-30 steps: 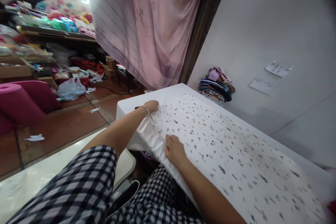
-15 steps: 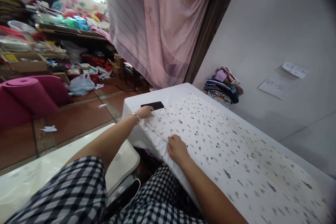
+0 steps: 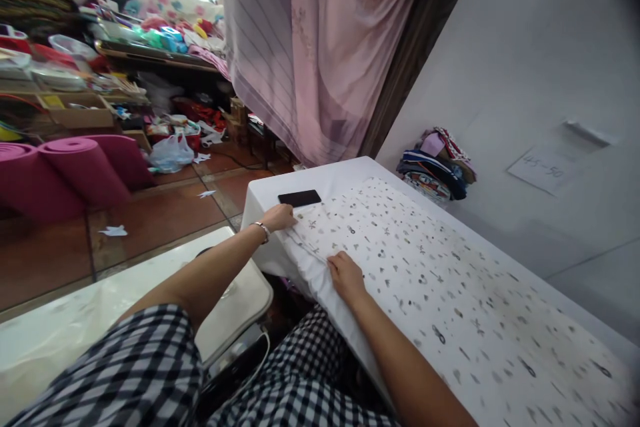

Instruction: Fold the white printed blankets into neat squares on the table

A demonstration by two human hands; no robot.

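Left hand (image 3: 279, 217), right hand (image 3: 346, 277): grips pinching edge of patterned cloth (image 3: 410, 263). Black phone (image 3: 300, 198) beside left hand.

I see the cloth (image 3: 425, 273) on the table (image 3: 345, 173) and the phone (image 3: 300, 198) beside it, just beyond the left hand (image 3: 279, 217). Behind the table I have the curtain (image 3: 325, 47); past the table's right edge, the clothes pile (image 3: 434, 167); far left, the mats (image 3: 87, 170).
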